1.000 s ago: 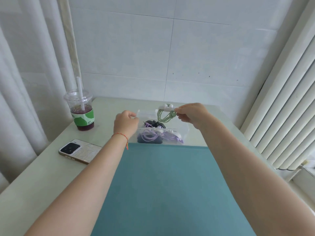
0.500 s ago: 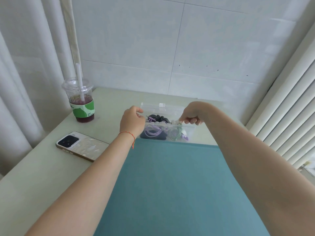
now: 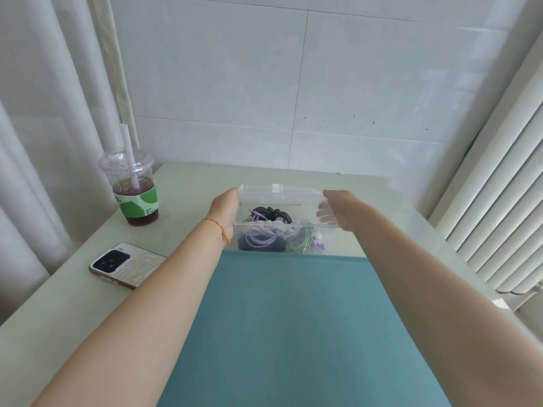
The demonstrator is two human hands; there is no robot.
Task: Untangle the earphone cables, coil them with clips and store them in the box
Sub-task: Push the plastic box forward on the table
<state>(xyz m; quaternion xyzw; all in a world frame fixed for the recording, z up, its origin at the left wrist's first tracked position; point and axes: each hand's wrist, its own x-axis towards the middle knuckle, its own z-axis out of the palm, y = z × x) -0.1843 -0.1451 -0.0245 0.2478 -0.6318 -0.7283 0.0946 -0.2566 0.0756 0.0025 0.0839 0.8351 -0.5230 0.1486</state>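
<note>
A clear plastic box [image 3: 276,190] stands on the table just beyond the teal mat [image 3: 291,318]. Inside it lie a purple coiled earphone cable [image 3: 260,237], a green coiled earphone cable [image 3: 299,240] and black earphones [image 3: 270,214]. My left hand [image 3: 224,208] holds the box's left end, its fingers hidden behind the wall. At the right end my right hand [image 3: 338,208] holds the box, and its fingertips show through the clear plastic.
A plastic cup [image 3: 133,198] of dark drink with a straw stands at the back left. A phone [image 3: 126,264] lies face down left of the mat. A white radiator [image 3: 499,201] lines the right side, curtains the left, a tiled wall behind.
My right hand lowered the green coiled cable into the box, let it go and moved to the box's right end. My left hand shifted onto the left end.
</note>
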